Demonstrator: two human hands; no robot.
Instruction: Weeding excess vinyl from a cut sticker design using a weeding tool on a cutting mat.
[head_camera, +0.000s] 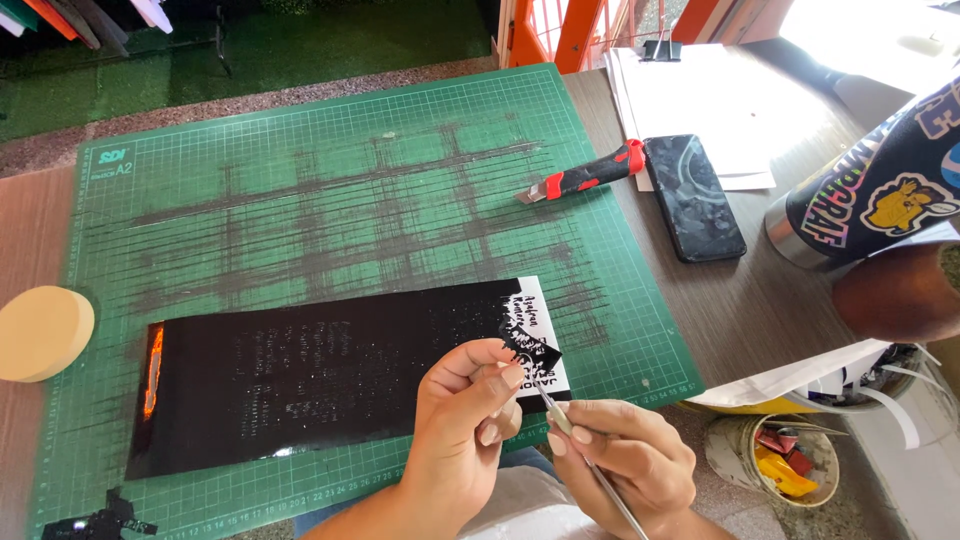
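Our left hand (468, 400) pinches a peeled strip of black vinyl (528, 346) at the sheet's (320, 375) three o'clock end, on the green cutting mat (330, 180). Our right hand (625, 455) grips a thin metal weeding pick (560, 418), tip at the strip.

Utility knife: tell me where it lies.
In the head view, the red-and-black utility knife lies at the green cutting mat's upper right edge, just left of the black phone.

Glossy black vinyl sheet (320, 385) on green gridded cutting mat (330, 170)
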